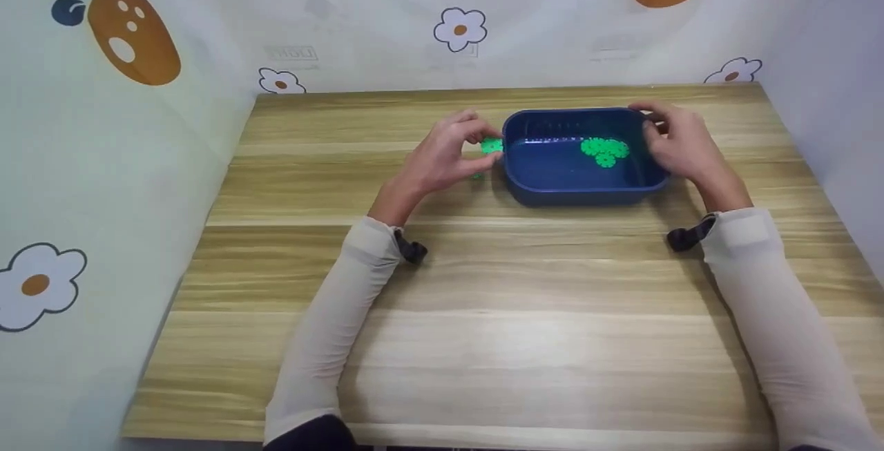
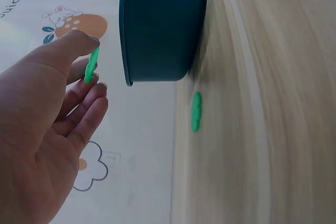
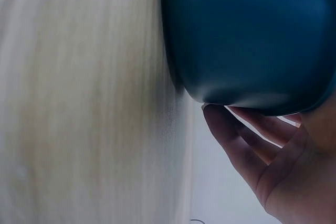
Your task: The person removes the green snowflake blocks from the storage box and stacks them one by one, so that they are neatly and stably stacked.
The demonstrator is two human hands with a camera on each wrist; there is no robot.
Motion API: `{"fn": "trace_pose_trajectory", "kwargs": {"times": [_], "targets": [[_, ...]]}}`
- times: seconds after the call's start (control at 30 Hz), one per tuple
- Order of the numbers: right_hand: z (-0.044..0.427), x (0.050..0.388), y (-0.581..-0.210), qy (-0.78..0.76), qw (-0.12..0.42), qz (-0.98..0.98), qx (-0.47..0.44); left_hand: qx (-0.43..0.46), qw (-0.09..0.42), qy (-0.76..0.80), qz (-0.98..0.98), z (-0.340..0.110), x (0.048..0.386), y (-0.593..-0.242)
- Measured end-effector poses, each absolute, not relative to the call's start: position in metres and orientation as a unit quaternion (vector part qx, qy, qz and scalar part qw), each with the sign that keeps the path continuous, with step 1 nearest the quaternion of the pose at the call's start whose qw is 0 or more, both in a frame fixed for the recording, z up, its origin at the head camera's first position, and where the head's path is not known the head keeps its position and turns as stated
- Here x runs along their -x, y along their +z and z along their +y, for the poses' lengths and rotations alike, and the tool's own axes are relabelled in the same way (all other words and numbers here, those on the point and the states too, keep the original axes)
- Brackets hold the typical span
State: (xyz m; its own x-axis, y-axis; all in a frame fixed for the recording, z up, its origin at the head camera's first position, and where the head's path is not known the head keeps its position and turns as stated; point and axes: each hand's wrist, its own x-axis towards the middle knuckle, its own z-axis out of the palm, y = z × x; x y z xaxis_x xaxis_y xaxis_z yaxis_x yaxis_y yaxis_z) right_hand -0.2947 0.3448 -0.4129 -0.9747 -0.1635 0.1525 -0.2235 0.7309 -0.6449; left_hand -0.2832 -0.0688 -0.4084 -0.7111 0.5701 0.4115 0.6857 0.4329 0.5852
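Note:
A dark blue bin stands toward the back of the table, with several green flower-shaped pieces lying inside on its right side. Just left of the bin, my left hand pinches one green piece between thumb and fingers; the left wrist view shows this piece edge-on at the fingertips, beside the bin wall. Another green piece lies on the table below that hand. My right hand grips the bin's right rim, thumb inside and fingers outside. In the right wrist view, fingers touch the bin's outer wall.
The wood-grain table reaches back to a pale wall covering printed with flowers and orange fruit. Another wall stands along the left. Dark straps with small black devices are on both wrists.

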Motion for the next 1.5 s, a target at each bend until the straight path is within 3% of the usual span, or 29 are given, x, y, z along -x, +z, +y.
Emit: {"fn": "trace_pose_trajectory", "kwargs": {"times": [0.33, 0.7, 1.5], "targets": [[0.345, 0.295, -0.413, 0.343, 0.040, -0.933, -0.104, 0.347, 0.026, -0.378, -0.858, -0.083, 0.292, -0.413], [0.345, 0.294, -0.412, 0.353, 0.038, -0.930, -0.099, 0.318, -0.079, -0.354, -0.876, -0.090, 0.305, -0.424], [0.344, 0.294, -0.414, 0.349, 0.038, -0.931, -0.098, 0.333, -0.113, -0.346, -0.870, -0.092, 0.308, -0.436]]}}
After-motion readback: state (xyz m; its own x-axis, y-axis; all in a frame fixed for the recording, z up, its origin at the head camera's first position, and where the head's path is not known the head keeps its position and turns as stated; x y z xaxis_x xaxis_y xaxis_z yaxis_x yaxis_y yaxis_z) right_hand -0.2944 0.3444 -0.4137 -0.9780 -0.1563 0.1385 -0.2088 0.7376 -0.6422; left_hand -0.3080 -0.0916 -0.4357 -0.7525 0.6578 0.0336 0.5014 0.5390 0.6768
